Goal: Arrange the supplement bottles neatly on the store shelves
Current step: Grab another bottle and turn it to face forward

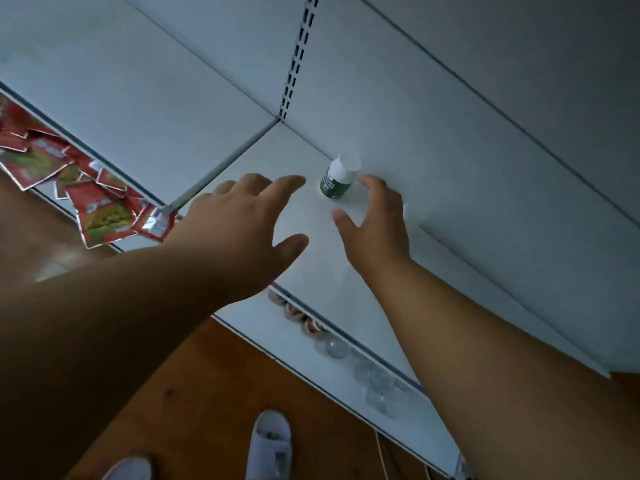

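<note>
While both hands are hovering open, nothing gripped, the small green supplement bottle with a white cap (337,177) is standing upright alone at the back of the white metal shelf (346,271). Right hand (375,220) is just beside it, left hand (242,220) near. Risk: a fingertip is likely tipping it, being light. Red snack packets (100,209) are crowding the neighbouring shelf; clear plastic cups (377,379) are sitting below. Nothing is blocking the reach.
</note>
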The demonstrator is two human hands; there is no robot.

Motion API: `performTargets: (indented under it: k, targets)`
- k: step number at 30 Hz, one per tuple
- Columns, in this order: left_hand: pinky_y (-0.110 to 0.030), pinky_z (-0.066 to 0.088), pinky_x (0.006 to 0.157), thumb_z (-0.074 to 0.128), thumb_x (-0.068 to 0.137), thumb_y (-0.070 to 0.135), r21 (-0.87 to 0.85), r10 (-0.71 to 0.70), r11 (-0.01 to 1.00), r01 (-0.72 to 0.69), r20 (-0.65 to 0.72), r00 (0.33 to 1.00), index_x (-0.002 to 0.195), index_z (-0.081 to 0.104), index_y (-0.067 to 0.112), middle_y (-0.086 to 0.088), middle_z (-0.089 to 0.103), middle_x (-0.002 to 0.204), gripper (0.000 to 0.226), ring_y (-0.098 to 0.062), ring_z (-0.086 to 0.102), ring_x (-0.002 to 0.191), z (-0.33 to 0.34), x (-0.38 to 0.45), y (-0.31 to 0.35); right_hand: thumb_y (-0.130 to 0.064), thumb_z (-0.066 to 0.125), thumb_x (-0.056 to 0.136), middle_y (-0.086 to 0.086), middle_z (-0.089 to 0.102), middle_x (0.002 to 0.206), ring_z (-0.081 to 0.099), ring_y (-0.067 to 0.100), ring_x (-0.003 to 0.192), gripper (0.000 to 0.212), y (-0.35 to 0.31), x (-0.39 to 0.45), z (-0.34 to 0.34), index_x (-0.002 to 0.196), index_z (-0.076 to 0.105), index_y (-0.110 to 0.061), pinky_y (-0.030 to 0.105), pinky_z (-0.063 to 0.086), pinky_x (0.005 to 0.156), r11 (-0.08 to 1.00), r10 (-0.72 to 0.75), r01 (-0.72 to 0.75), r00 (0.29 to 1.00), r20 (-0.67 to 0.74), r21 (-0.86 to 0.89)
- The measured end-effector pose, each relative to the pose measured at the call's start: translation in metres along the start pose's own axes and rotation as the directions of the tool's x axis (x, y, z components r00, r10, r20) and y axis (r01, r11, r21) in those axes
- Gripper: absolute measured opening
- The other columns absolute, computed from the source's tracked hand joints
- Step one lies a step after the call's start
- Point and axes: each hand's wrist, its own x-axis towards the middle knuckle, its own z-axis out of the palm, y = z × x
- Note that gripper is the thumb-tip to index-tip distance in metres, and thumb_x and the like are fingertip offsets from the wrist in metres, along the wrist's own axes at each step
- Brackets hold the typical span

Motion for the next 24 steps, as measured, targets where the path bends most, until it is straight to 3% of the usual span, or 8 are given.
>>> performTargets:
  k: [3, 7, 12, 14, 16, 20, 24]
  targets:
    - [-0.047, 0.040, 0.106, 0.035, 0.081, 0.068, -0.029, -0.025, 0.999, 0.025, -0.005, 1.000, 0.149, 0.015, 0.041, 0.000, 0.041, 0.147, 0.076, -0.025, 0.042, 0.133, 0.018, 0.016, -0.017, -0.030, 0.066, 0.091, 0.009, 0.038, 0.140, 0.053, 0.023, 0.113, 0.058, 0.006, 0.046, 0.021, 0.142, 0.040, -0.027, 0.028, 0.042, 0.092, 0.999, -0.049, 0.050, 0.997, -0.059, 0.006]
    - [-0.047, 0.041, 0.106, 0.036, 0.080, 0.069, -0.046, -0.040, 0.998, 0.039, -0.022, 0.999, 0.149, 0.015, 0.043, 0.002, 0.038, 0.149, 0.076, -0.024, 0.041, 0.134, 0.032, 0.028, -0.027, -0.025, 0.059, 0.095, 0.011, 0.046, 0.132, 0.055, 0.030, 0.108, 0.038, 0.005, 0.085, 0.040, 0.130, 0.044, -0.018, 0.027, 0.037, 0.080, 0.998, -0.013, 0.016, 0.999, -0.052, 0.063]
    - [-0.046, 0.038, 0.108, 0.035, 0.079, 0.069, -0.089, -0.040, 0.995, 0.033, -0.068, 0.997, 0.149, 0.016, 0.043, 0.001, 0.036, 0.151, 0.077, -0.025, 0.038, 0.135, 0.035, 0.030, -0.030, -0.022, 0.056, 0.096, 0.004, 0.050, 0.120, 0.057, 0.028, 0.106, 0.025, 0.001, 0.081, 0.045, 0.117, 0.043, -0.023, 0.035, 0.048, 0.087, 0.982, -0.011, 0.025, 0.997, -0.078, 0.186]
    - [-0.046, 0.037, 0.110, 0.034, 0.079, 0.072, -0.114, -0.061, 0.992, 0.054, -0.061, 0.996, 0.150, 0.016, 0.042, 0.000, 0.034, 0.152, 0.079, -0.025, 0.037, 0.136, 0.028, 0.016, -0.031, -0.024, 0.056, 0.096, 0.001, 0.053, 0.119, 0.059, 0.025, 0.105, 0.022, -0.011, 0.052, 0.042, 0.111, 0.042, -0.030, 0.041, 0.053, 0.090, 0.957, -0.020, 0.021, 1.000, -0.006, 0.290]
    - [-0.046, 0.036, 0.110, 0.027, 0.076, 0.077, -0.156, -0.110, 0.982, 0.104, -0.033, 0.993, 0.151, 0.016, 0.037, -0.002, 0.033, 0.154, 0.086, -0.025, 0.037, 0.137, 0.015, -0.011, -0.031, -0.022, 0.056, 0.097, -0.001, 0.056, 0.118, 0.061, 0.019, 0.105, 0.020, -0.034, 0.009, 0.030, 0.111, 0.045, -0.031, 0.037, 0.056, 0.088, 0.914, -0.015, -0.025, 0.995, 0.096, 0.404]
    - [-0.047, 0.038, 0.103, 0.015, 0.081, 0.082, -0.204, -0.205, 0.959, 0.196, -0.024, 0.979, 0.150, 0.024, 0.032, -0.003, 0.038, 0.152, 0.086, -0.027, 0.048, 0.126, -0.038, -0.095, -0.035, -0.016, 0.050, 0.099, 0.001, 0.058, 0.112, 0.065, 0.017, 0.095, 0.018, -0.100, -0.082, -0.009, 0.113, 0.051, -0.028, 0.023, 0.057, 0.064, 0.730, -0.022, -0.197, 0.951, 0.310, 0.655]
    - [-0.040, 0.032, 0.106, 0.006, 0.075, 0.088, -0.295, -0.285, 0.914, 0.278, 0.020, 0.958, 0.147, 0.032, 0.033, 0.003, 0.039, 0.148, 0.094, -0.017, 0.033, 0.136, -0.123, -0.203, -0.030, -0.023, 0.047, 0.102, 0.003, 0.064, 0.106, 0.070, 0.020, 0.093, 0.015, -0.189, -0.157, -0.064, 0.106, 0.055, -0.036, 0.040, 0.061, 0.072, 0.585, -0.095, -0.318, 0.887, 0.453, 0.746]
